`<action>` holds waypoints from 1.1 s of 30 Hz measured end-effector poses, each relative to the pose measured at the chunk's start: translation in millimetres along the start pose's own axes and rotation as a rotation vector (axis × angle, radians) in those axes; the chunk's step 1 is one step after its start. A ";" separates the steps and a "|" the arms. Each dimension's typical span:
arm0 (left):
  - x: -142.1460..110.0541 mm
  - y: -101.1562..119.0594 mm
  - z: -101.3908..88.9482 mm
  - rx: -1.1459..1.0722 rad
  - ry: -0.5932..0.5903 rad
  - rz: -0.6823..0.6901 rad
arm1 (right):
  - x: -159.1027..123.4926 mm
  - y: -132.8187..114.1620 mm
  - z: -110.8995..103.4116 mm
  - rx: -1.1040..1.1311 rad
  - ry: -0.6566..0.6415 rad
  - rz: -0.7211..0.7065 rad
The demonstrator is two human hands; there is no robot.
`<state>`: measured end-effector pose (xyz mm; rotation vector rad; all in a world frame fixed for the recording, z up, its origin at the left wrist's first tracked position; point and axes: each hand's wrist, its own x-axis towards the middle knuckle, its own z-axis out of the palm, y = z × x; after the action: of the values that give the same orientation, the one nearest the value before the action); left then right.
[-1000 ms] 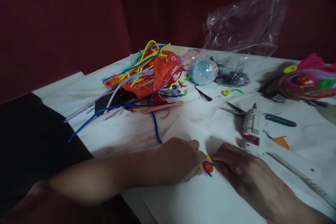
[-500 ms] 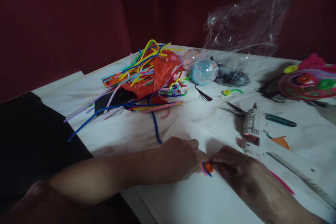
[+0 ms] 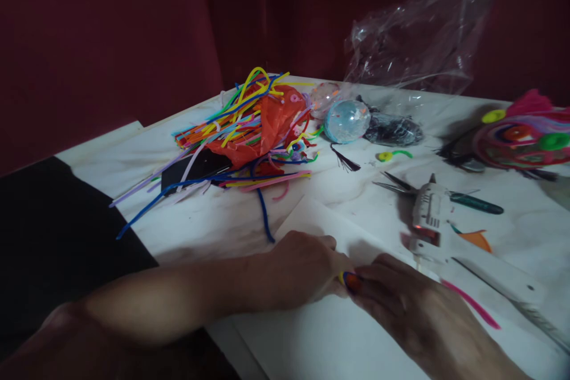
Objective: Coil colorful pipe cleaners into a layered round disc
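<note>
My left hand [image 3: 298, 267] and my right hand [image 3: 403, 300] meet over a white sheet of paper [image 3: 338, 332] at the near edge of the table. Both pinch a small coiled pipe-cleaner piece [image 3: 350, 279], orange in the middle with yellow and blue rings. Their fingertips cover most of it. A pink pipe cleaner [image 3: 472, 305] runs out from behind my right hand across the paper.
A heap of coloured pipe cleaners [image 3: 249, 130] over an orange bag lies at the back left. A glue gun [image 3: 427, 219], scissors [image 3: 401, 187] and a green-handled tool [image 3: 476, 205] lie to the right. Farther back are glitter balls [image 3: 347, 122], a clear plastic bag [image 3: 418, 41] and a colourful pipe-cleaner craft [image 3: 525, 139].
My right hand has closed in on the small coil, covering more of it. A pink pipe cleaner has come into view to the right of that hand.
</note>
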<state>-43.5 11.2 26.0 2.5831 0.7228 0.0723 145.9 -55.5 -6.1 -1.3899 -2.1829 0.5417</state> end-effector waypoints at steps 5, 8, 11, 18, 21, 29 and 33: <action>2.7 -0.8 -2.0 0.015 -0.028 0.035 | -4.7 1.4 8.4 -0.031 0.042 0.012; 4.0 -3.6 -1.8 0.050 -0.042 0.066 | -3.6 1.7 6.8 -0.063 0.043 -0.004; 4.2 -7.3 -0.6 0.071 -0.039 0.113 | -2.1 1.7 3.5 -0.057 0.035 -0.010; 4.2 -5.1 -2.4 0.052 -0.055 0.085 | -2.7 0.1 2.3 -0.050 0.097 -0.021; 4.1 -1.1 -3.8 0.070 -0.057 0.070 | -1.7 -2.5 2.0 -0.093 0.133 -0.047; 5.7 -0.7 -3.6 0.071 -0.047 0.081 | -3.7 0.9 7.4 -0.037 0.077 -0.001; 9.6 -2.1 -2.8 0.058 -0.036 0.083 | -1.4 0.3 6.8 -0.003 0.049 0.053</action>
<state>-36.7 18.9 26.9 2.6625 0.6133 0.0307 142.5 -57.2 -12.0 -1.4512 -2.1136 0.5185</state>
